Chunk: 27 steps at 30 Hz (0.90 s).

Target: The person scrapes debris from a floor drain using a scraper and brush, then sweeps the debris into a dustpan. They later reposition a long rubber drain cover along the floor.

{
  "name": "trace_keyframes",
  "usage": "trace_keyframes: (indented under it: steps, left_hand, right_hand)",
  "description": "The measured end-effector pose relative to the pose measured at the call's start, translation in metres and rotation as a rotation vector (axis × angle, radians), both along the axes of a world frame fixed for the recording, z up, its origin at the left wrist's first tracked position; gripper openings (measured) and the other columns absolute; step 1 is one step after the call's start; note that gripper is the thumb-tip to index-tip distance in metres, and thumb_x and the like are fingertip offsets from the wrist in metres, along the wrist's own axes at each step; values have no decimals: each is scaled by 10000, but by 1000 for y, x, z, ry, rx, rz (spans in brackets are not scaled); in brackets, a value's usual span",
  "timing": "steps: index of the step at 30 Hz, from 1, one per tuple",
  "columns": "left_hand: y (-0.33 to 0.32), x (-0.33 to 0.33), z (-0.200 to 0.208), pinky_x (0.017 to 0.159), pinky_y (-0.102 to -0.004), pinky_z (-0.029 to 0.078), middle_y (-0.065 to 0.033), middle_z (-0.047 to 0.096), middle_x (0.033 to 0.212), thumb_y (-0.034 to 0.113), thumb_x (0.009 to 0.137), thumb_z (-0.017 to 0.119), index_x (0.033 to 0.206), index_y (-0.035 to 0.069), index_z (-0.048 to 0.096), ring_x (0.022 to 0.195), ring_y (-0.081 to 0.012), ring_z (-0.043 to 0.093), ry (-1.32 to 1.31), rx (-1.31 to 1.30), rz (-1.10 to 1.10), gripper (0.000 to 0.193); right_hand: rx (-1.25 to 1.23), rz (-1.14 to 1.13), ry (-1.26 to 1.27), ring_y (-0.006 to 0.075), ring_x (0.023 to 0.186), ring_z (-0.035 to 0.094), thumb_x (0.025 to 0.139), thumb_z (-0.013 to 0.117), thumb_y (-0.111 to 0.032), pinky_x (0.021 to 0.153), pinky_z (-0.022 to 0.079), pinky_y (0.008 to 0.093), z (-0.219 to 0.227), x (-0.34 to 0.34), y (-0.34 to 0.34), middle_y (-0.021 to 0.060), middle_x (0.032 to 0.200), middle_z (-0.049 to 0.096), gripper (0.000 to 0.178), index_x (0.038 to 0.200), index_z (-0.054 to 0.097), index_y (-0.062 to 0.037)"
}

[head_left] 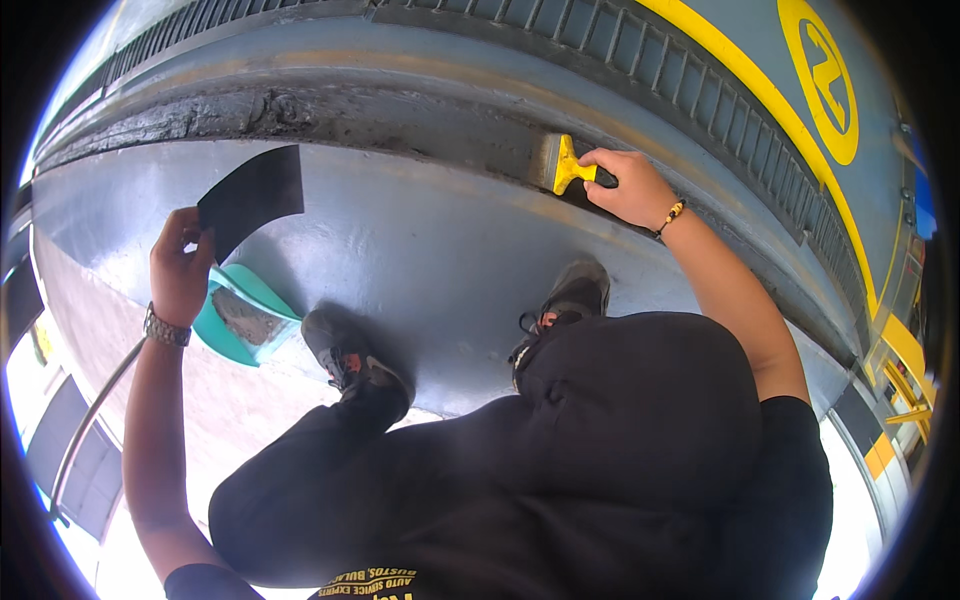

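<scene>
My left hand (181, 262) pinches the lower left edge of a thin black sheet (255, 198), which is slightly curved and held above the grey metal surface (430, 230). In my right hand (632, 188) is a yellow scraper (566, 166) with a black grip, my fingers closed round its handle. Its wide head points left and lies in a long dark recessed channel (430, 122). Black, lumpy grime (225, 112) coats the channel's left stretch; near the scraper the floor of the channel looks smoother and greyer.
A teal dustpan (233, 341) with grey debris in it lies just below my left hand. My shoes (340, 350) rest on the metal surface. Beyond the channel runs a slotted black grille (640, 50), with a yellow stripe (745, 65) behind it. A hose (92, 415) hangs at the left.
</scene>
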<state>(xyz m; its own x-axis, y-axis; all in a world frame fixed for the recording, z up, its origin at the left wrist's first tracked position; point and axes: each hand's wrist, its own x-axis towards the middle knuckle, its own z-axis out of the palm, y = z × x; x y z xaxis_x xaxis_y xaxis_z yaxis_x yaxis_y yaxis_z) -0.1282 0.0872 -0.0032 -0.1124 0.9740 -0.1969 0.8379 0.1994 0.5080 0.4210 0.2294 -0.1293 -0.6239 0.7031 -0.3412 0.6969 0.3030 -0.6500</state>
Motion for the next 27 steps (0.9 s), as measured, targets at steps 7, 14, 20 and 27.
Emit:
trace_keyframes:
  steps: [7,14,20,27]
  left_hand:
    - [114,148,-109,620,-332,559,-124,700,852,131,814,648,1067,31,635,704,-207,693,-170,-216,128,272]
    - [135,204,-208,849,-451,515,-187,685,956,152,763,636,987,56,650,954,-370,647,120,-160,-58,245]
    - [149,213,-205,883,-450,511,-193,677,1027,165,764,636,1006,64,658,984,-387,636,100,-202,9,264]
    - [142,204,-212,912,-437,512,-171,648,1132,127,799,609,1100,73,652,1063,-365,611,122,-141,-15,309]
  right_hand:
    - [50,-371,16,290,832,680,793,731,-187,752,521,347,46,53,-40,159,927,698,303,1040,655,-30]
    - [111,-192,-199,353,777,663,780,661,-190,698,531,438,8,54,-27,159,845,690,206,922,645,-42]
    - [203,67,-83,334,709,654,787,639,-241,658,534,440,-35,-43,-1,143,712,644,188,858,626,-67]
    - [179,-119,277,332,644,639,787,634,-251,607,517,427,-5,-56,13,141,674,647,197,837,640,-60]
